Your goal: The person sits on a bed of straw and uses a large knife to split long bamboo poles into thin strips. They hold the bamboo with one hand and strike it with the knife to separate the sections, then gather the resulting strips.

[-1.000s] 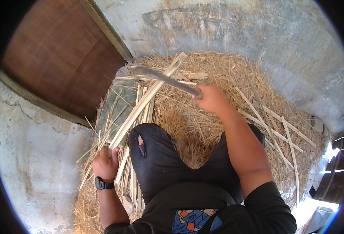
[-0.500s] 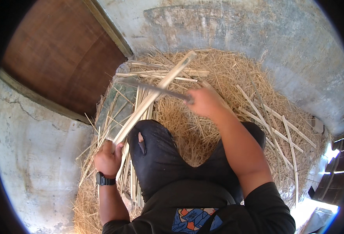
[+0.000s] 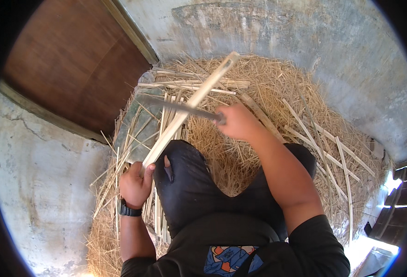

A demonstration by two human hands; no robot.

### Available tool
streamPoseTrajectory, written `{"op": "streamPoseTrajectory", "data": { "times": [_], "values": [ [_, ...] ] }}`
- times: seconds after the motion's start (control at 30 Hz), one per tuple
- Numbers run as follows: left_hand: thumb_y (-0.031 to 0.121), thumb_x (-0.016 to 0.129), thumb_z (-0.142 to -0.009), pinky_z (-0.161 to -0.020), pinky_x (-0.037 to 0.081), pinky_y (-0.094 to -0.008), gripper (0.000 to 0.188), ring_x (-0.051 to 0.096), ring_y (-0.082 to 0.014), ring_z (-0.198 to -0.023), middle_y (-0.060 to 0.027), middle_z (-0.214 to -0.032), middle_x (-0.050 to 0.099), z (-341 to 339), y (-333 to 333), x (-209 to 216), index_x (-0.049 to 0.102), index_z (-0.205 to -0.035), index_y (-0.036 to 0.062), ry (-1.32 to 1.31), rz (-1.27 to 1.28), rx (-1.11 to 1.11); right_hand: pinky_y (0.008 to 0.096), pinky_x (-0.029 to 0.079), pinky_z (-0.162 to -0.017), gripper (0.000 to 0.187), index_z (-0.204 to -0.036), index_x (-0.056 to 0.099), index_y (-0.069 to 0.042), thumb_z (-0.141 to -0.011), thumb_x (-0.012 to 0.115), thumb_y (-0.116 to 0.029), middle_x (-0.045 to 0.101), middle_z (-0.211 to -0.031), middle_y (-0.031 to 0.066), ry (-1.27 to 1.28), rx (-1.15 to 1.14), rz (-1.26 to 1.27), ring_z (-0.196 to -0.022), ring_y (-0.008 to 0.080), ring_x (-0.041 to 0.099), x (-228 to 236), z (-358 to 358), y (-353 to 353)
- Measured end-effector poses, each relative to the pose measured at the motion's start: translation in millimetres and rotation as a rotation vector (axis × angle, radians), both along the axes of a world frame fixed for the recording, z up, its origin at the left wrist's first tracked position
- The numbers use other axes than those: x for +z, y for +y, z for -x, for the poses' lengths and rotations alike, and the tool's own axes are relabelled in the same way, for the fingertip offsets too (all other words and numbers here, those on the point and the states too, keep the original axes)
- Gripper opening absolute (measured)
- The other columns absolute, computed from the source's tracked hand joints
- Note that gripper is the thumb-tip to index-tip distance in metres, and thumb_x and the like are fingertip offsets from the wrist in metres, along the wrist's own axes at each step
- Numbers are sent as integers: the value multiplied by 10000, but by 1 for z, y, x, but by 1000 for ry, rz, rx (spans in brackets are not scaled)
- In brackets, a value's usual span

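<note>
the lower end of a long pale strip point(image 3: 208, 87) is clamped in the left hand point(image 3: 136, 184), left of centre in the lower half of the frame; the thumb is laid along the strip. from there the strip is slanted up and to the right, its far end reached at upper centre. the handle of a long blade point(image 3: 196, 111) is clamped in the right hand point(image 3: 240, 121), just right of centre. the strip is crossed by the blade near its middle, the tip pointed toward the left; the blade is blurred, and whether its edge touches the strip cannot be told. a black watch point(image 3: 131, 211) is worn on the left wrist. dark trousers point(image 3: 185, 184) are seen at lower centre, with a tear at the left knee. straw point(image 3: 277, 74) is spread around the legs, and loose strips point(image 3: 342, 159) are scattered on it at centre right. a grey-green slab point(image 3: 143, 127) is noted left of centre, partly covered by thin pieces. a brown panel point(image 3: 74, 60) is seen at upper left, a stained wall point(image 3: 305, 37) at upper right.
</note>
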State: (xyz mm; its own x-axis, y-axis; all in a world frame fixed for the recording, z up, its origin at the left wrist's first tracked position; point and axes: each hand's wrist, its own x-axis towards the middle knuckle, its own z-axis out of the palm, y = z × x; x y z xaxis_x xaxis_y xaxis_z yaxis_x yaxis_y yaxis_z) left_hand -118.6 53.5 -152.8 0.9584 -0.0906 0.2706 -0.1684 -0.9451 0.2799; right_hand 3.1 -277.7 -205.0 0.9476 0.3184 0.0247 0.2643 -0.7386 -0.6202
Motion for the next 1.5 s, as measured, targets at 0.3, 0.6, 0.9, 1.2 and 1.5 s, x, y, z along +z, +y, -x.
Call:
{"op": "streamPoseTrajectory", "data": {
  "times": [0.3, 0.6, 0.9, 1.2, 1.5],
  "values": [
    [444, 641, -963, -503, 445, -480, 459, 594, -420, -561, -202, -628, 593, 5, -2, -3, 580, -763, 36, -33, -97, -47, 426, 548, -755, 337, -1083, 697, -42, -843, 743, -275, 718, -914, 138, 155, -351, -204, -810, 291, 687, -34, -42, -62],
    [441, 660, -951, -515, 444, -462, 471, 586, -440, -584, -218, -632, 581, -2, -9, -10, 582, -765, 15, -18, 71, -14, 454, 541, -773, 293, -1046, 717, -81, -849, 719, -298, 698, -773, 135, -14, 82, 158, -835, 321, 694, 30, 14, -15],
    [437, 638, -985, -503, 396, -370, 488, 477, -223, -494, -123, -565, 514, -3, 6, -19, 604, -784, -7, 104, 288, 62, 467, 531, -775, 350, -1057, 700, -56, -808, 759, -295, 696, -808, 148, -30, -191, 29, -825, 343, 684, 17, 2, -43],
    [412, 627, -1002, -554, 362, -310, 484, 406, -104, -605, -7, -610, 459, -10, 34, -27, 608, -789, -22, 318, 462, 120, 461, 520, -799, 340, -1062, 676, -47, -762, 751, -189, 706, -852, 166, -44, -61, -14, -858, 352, 675, 11, 4, -36],
    [366, 675, -980, -593, 380, -282, 392, 435, -77, -666, 40, -710, 536, 4, 48, -26, 674, -944, -25, 526, 625, 119, 464, 543, -748, 329, -1104, 678, -107, -814, 710, -259, 711, -851, 146, -243, -64, 110, -848, 353, 688, 26, 10, -46]
  ]
}}
